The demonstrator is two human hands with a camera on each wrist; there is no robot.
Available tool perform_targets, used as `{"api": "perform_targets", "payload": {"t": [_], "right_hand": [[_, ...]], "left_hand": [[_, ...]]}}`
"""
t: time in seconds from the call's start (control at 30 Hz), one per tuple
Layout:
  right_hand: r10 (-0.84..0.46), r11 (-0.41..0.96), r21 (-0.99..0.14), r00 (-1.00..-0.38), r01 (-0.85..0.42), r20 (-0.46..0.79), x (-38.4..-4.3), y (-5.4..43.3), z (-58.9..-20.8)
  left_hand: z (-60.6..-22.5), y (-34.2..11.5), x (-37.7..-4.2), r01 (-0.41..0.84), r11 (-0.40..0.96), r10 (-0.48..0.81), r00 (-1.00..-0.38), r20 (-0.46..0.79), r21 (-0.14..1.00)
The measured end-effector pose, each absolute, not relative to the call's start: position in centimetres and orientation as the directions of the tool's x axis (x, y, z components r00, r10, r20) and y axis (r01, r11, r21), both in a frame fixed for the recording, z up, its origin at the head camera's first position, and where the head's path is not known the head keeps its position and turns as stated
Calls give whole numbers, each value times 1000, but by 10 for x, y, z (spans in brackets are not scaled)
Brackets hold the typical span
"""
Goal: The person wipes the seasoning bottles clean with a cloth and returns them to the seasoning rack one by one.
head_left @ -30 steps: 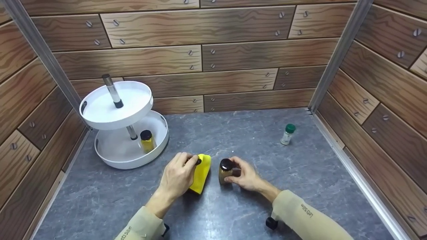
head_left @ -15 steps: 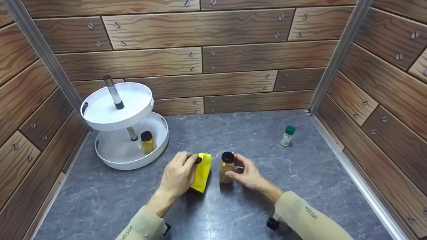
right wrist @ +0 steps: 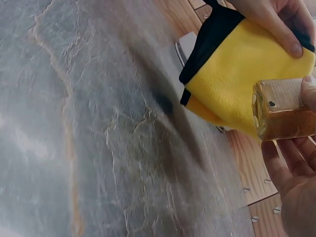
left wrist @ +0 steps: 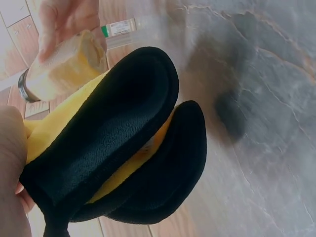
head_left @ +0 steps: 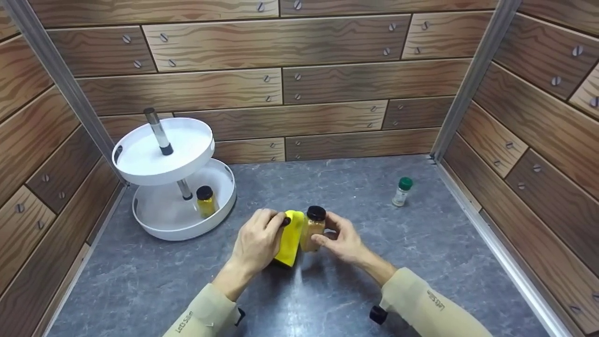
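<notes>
My left hand [head_left: 256, 240] grips a folded yellow cloth [head_left: 291, 238] with black edging, held above the table. Its black trim [left wrist: 113, 128] hangs down in the left wrist view. My right hand [head_left: 345, 238] holds a clear spice jar [head_left: 312, 231] with a black lid and brownish-yellow contents, thumb on one side and fingers on the other. Cloth and jar are side by side, seemingly touching. In the right wrist view the jar [right wrist: 284, 111] is raised off the table, its base beside the yellow cloth [right wrist: 227, 74].
A white two-tier round stand [head_left: 164, 232] is at the left, with a black-lidded yellow spice jar [head_left: 206, 203] in its lower tray. A green-capped jar [head_left: 401, 193] stands at the back right. Wood-patterned walls [head_left: 337, 42] enclose the grey table [head_left: 140, 281].
The jar has moved up and slightly left in my right hand. My left hand has shifted right with the cloth, closing the gap between them.
</notes>
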State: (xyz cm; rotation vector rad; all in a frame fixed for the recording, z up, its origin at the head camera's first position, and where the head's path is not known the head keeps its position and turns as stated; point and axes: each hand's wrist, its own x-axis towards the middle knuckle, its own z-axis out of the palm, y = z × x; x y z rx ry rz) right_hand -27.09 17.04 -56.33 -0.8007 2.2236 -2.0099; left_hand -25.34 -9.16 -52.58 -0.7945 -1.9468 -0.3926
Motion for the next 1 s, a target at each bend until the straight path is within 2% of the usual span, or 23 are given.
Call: {"api": "perform_targets", "payload": {"t": [0.3, 0.63, 0.87, 1.0], "right_hand": [[-407, -20, -932, -849, -361, 338, -269, 159, -562], [-379, 15, -934, -866, -358, 326, -270, 155, -557], [-358, -3, -923, -862, -384, 360, -274, 161, -553], [-357, -10, -921, -859, -389, 367, -275, 162, -551]], "left_hand": [[-528, -81, -253, 677, 732, 370, -312, 875, -68], [-537, -75, -247, 689, 720, 413, -329, 849, -83], [-552, -80, -241, 723, 677, 479, -290, 828, -138], [-558, -82, -239, 739, 661, 495, -298, 816, -131]]}}
